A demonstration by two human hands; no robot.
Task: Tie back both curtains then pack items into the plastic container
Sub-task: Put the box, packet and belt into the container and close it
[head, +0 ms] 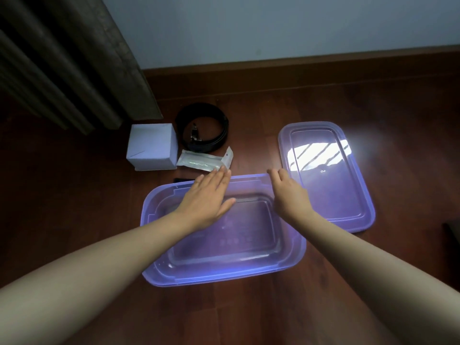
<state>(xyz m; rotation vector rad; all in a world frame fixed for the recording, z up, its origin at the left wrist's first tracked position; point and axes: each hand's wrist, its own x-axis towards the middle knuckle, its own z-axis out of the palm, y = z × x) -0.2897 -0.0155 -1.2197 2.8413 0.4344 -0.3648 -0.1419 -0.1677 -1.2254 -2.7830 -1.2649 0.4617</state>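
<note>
A purple see-through plastic container (pixel 224 272) sits open on the wood floor, with nothing inside. Its lid (pixel 331 195) lies flat to the right of it. My left hand (pixel 209 197) hovers flat over the container's far left part, fingers stretched toward a small clear packet (pixel 202 161). My right hand (pixel 288 195) is loosely curled at the container's far right rim; whether it grips the rim is unclear. Beyond the packet lie a white box (pixel 151 146) and a coiled black belt (pixel 201 127). A dark curtain (pixel 64 61) hangs at the upper left.
A small dark flat object (pixel 183 180) peeks out behind the container's far left corner. A wooden skirting board (pixel 323 70) runs along the pale wall. A dark object (pixel 451 232) shows at the right edge. Sunlight glares on the lid.
</note>
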